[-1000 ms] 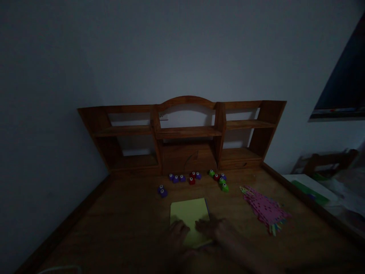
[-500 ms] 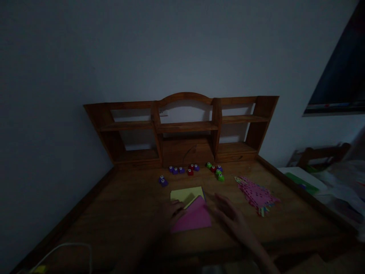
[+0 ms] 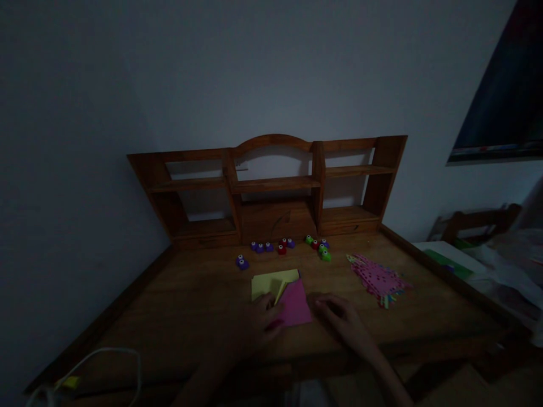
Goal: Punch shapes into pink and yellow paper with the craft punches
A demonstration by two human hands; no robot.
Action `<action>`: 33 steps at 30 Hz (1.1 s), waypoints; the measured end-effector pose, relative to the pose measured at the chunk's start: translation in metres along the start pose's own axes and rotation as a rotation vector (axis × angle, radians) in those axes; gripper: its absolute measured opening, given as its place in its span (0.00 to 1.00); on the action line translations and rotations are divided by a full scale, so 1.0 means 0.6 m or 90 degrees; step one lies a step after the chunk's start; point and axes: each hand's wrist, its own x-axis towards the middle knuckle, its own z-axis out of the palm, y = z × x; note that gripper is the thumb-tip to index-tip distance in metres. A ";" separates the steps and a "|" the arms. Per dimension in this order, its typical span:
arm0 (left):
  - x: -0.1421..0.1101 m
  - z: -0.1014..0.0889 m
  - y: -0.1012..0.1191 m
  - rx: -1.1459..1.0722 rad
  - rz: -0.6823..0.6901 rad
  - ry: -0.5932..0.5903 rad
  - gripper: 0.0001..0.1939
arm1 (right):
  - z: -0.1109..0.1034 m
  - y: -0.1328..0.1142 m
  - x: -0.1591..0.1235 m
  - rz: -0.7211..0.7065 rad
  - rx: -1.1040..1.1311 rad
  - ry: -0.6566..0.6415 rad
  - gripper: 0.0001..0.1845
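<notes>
A pink sheet of paper [image 3: 297,308] lies on the desk, its upper left edge folded up in a narrow yellow flap [image 3: 280,291]. Behind and partly under it is a yellow sheet [image 3: 262,284]. My left hand [image 3: 263,319] covers the pink sheet's left side, fingers bent and gripping it by the flap. To the right of the paper, my right hand [image 3: 341,319] rests close to the desk, apart from the sheet. Its fingers are loosely curved, a gap shows between thumb and fingers, and nothing is visible in it.
Small purple, red and green toys with eyes [image 3: 282,249] stand in groups behind the paper. A pile of pink dotted strips [image 3: 377,280] lies to the right. A wooden shelf unit [image 3: 275,184] rises at the back. A white cable [image 3: 112,349] loops at the front left.
My left hand has shifted farther over the pink sheet, and the yellow flap stands out more. My right hand's fingers have curled inward. The whole view has shifted slightly.
</notes>
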 end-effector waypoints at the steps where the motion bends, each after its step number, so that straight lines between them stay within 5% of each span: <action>1: -0.001 0.005 0.000 0.008 0.003 0.007 0.19 | -0.001 0.001 0.000 0.006 0.006 0.005 0.15; 5: 0.005 0.023 -0.011 0.066 -0.014 -0.022 0.16 | -0.005 0.004 0.001 0.009 0.021 0.015 0.16; 15: 0.022 0.035 -0.007 0.193 0.045 -0.045 0.27 | -0.006 0.008 0.004 -0.003 0.038 0.004 0.17; 25: 0.021 0.043 -0.011 0.077 0.018 -0.020 0.30 | -0.006 0.009 0.001 -0.006 0.031 0.002 0.19; 33: 0.028 0.026 -0.023 -0.089 -0.098 0.027 0.26 | -0.005 0.004 0.000 -0.007 0.000 0.000 0.18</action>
